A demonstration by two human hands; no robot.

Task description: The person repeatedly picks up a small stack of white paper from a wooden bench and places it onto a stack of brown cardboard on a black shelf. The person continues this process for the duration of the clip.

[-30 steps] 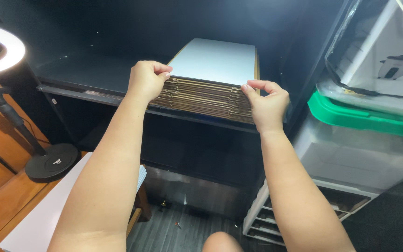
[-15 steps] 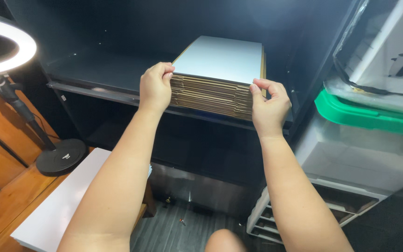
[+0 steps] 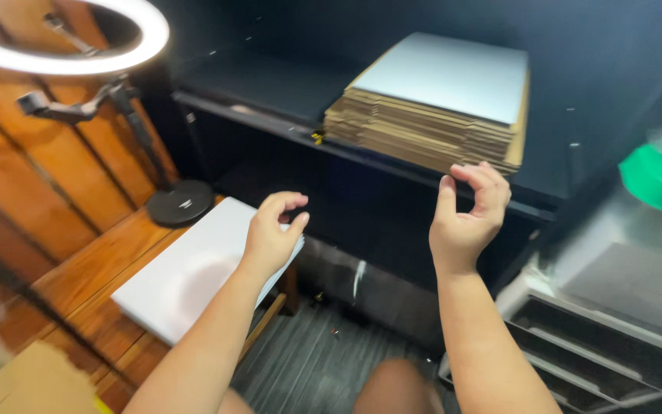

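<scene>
Both hands' fingers [image 3: 475, 178] curl apart, empty, just below the cardboard stack [image 3: 430, 115].

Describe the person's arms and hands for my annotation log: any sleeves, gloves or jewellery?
Both forearms are bare, with no sleeves in view. The left hand and right hand wear no gloves. No rings, watch or bands show on the fingers or wrists.

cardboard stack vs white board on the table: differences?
The cardboard stack is many brown corrugated sheets piled thick; the white board looks like one thin slab. The stack sits on the dark shelf; the board lies lower, on the wooden table, partly over its edge. Neither hand touches the stack; the left hand hovers over the board. Both lie flat; the stack's top is also pale.
</scene>
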